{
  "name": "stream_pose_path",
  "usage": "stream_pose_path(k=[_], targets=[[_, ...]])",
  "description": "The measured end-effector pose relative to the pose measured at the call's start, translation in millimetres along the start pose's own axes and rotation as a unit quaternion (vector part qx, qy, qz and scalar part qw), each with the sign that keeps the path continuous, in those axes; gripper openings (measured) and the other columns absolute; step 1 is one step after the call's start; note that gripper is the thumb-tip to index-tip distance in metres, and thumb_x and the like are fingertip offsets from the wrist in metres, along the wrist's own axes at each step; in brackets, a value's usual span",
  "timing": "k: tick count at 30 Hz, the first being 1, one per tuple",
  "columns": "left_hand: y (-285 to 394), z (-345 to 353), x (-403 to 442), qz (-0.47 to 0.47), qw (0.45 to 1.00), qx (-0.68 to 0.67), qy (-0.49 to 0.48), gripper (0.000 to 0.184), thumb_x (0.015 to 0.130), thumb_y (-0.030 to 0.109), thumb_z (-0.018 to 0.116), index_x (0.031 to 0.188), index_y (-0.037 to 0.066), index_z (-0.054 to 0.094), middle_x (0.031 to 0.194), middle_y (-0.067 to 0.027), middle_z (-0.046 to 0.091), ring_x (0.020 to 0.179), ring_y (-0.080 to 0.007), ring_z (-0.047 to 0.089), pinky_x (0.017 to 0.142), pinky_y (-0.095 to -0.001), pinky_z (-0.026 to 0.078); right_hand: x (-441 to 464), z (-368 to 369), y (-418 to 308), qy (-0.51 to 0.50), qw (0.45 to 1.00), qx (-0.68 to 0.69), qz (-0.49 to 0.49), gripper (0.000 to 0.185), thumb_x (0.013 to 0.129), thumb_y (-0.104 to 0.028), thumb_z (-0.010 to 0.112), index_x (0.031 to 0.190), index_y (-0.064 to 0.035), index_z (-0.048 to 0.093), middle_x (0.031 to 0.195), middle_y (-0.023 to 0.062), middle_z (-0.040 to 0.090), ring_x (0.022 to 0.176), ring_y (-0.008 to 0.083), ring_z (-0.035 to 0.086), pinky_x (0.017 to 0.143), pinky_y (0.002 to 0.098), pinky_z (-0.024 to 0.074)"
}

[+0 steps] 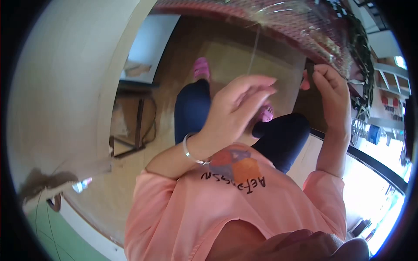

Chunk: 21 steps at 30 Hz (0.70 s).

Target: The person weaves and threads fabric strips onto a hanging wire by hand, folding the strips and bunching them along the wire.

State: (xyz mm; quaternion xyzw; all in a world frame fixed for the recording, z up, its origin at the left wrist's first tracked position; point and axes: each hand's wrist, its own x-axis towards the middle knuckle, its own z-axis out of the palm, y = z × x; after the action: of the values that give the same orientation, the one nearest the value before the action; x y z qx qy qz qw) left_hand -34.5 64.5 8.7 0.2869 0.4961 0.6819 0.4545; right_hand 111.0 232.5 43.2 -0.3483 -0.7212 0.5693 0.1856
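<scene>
1. Dark strip (310,77) is sitting up toward the right of my head-cam feed, close to the edge of a red patterned surface (207,8).
2. Right hand (332,87) is pinching that strip, thumb and fingers closing on it, other fingers curling in.
3. Left hand (233,104) is hovering more toward the middle, well apart from the strip. Its fingers are curling loosely, thumb and index tips coming close together, kinda blurry for me, so I can't tell if they're gripping anything.
4. Thin thread (254,48) is running down from the red surface toward the left hand. I can't tell whether it's touching the fingers.
5. I'm also seeing a pale bracelet (186,148) circling the left wrist and a pink shirt (235,204) filling the bottom.
6. Pink sandals (201,67) are showing on the floor (167,150), and a clear bottle (376,134) is standing beyond the right forearm.
</scene>
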Motion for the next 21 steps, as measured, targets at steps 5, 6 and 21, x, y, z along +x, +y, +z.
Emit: stream_pose_path(k=[5, 6, 21], targets=[[5, 4, -17, 0.085, 0.990, 0.109, 0.003, 0.016, 0.087, 0.003, 0.057, 0.103, 0.000, 0.057, 0.101, -0.0106, 0.058, 0.079, -0.0147, 0.058, 0.078, -0.0262, 0.048, -40, 50, -2, -0.070, 0.992, 0.093, 0.044, 0.017, 0.088, -0.010, 0.055, 0.096, 0.0035, 0.061, 0.079, 0.0039, 0.061, 0.072, 0.0085, 0.053, 0.068, 0.0178, 0.0420], [5, 2, -20, 0.101, 0.986, 0.130, -0.002, 0.015, 0.086, 0.002, 0.058, 0.101, 0.001, 0.057, 0.100, -0.0101, 0.058, 0.078, -0.0144, 0.057, 0.078, -0.0261, 0.048, -45, 56, -3, -0.082, 0.989, 0.110, 0.047, 0.017, 0.088, -0.009, 0.055, 0.096, 0.0037, 0.061, 0.078, 0.0042, 0.061, 0.072, 0.0088, 0.053, 0.067, 0.0179, 0.0426], [0, -12, -62, 0.278, 0.901, 0.308, 0.130, 0.010, 0.075, 0.005, 0.066, 0.082, 0.007, 0.059, 0.088, -0.0011, 0.058, 0.076, -0.0150, 0.052, 0.083, -0.0295, 0.035, -73, 98, 11, -0.165, 0.976, 0.135, -0.040, 0.014, 0.094, -0.013, 0.051, 0.096, 0.0005, 0.056, 0.070, 0.0037, 0.058, 0.060, 0.0085, 0.052, 0.054, 0.0164, 0.0405]])
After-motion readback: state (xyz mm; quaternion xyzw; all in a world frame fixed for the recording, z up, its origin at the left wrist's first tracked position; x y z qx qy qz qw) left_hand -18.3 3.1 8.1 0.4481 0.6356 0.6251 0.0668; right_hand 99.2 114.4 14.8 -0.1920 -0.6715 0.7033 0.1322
